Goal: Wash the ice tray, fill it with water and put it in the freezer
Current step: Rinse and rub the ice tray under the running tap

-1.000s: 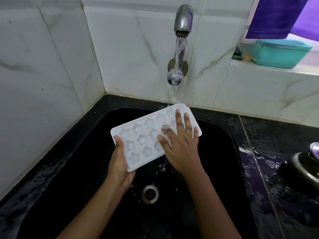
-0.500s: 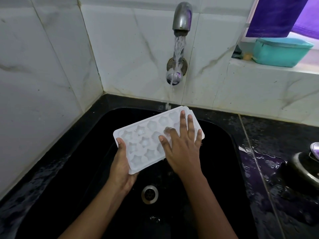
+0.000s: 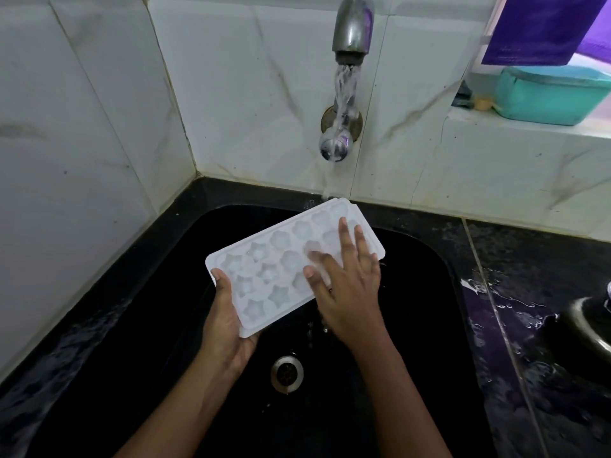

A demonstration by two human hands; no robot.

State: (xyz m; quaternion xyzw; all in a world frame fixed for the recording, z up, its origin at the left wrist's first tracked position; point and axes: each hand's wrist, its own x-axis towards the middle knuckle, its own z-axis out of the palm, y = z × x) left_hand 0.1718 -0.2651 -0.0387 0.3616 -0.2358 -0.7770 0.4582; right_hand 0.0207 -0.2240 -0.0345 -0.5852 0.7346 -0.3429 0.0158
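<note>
A white ice tray [image 3: 274, 262] with star and flower moulds is held tilted over the black sink [image 3: 158, 292], its far corner under the stream from the steel tap [image 3: 352, 31]. My left hand [image 3: 228, 322] grips the tray's near-left end from below, thumb on its rim. My right hand [image 3: 347, 282] lies flat on the tray's right half with fingers spread, and its forefinger is blurred. Water runs from the tap onto the tray's upper corner.
The drain [image 3: 287, 373] sits below the tray in the sink bottom. A wet black counter [image 3: 515, 292] lies to the right with a dark round vessel [image 3: 588, 328] at the frame edge. A teal tub [image 3: 549, 97] stands on the ledge under a purple cloth [image 3: 542, 28].
The tray has shifted slightly right and down under the stream. My right hand has slid across the moulds while the left keeps its grip.
</note>
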